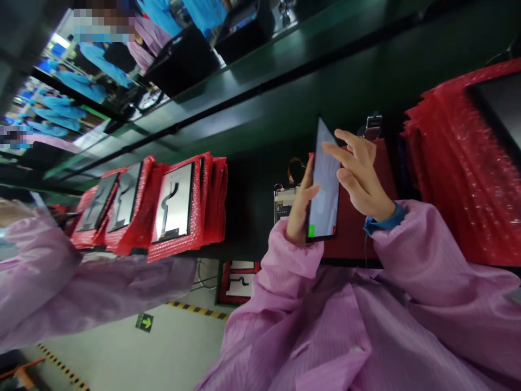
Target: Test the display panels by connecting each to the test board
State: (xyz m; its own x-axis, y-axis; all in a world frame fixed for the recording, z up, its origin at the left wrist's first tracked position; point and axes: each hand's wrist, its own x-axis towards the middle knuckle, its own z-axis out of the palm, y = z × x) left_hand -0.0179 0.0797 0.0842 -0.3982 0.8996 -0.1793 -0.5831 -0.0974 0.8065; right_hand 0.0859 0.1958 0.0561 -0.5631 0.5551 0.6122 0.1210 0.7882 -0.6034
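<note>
Over the dark bench [248,217], we have the flat panel [326,190] steeply tilted in front of the red mat [352,231], pale face showing, green patch at one bottom corner, red at the other; whether its low end rests on anything, we can't tell; our left hand [300,209] is closed narrow on its left edge, thumb lapping the front; likely an edge hold to leave most of the face uncovered; our right hand [364,176] grips nothing, fingers spread and loosely bent over the face; fingertip contact unclear; blue wrist band [385,218] on that side, probably for static, given the bare electronics nearby.

Just left of our left hand sits an exposed circuit board [284,202], partly hidden, thin orange cable [293,164] looped beyond it; presumably set there for easy reach; left pile of red bubble wrap [214,217] carries a panel with a black strip [183,198]; right pile [451,179] bears a dark panel [499,103]; wrap presumably cushions the faces, and piles either side suit work between them; co-worker's pink sleeve [36,282] is well off to the left.
</note>
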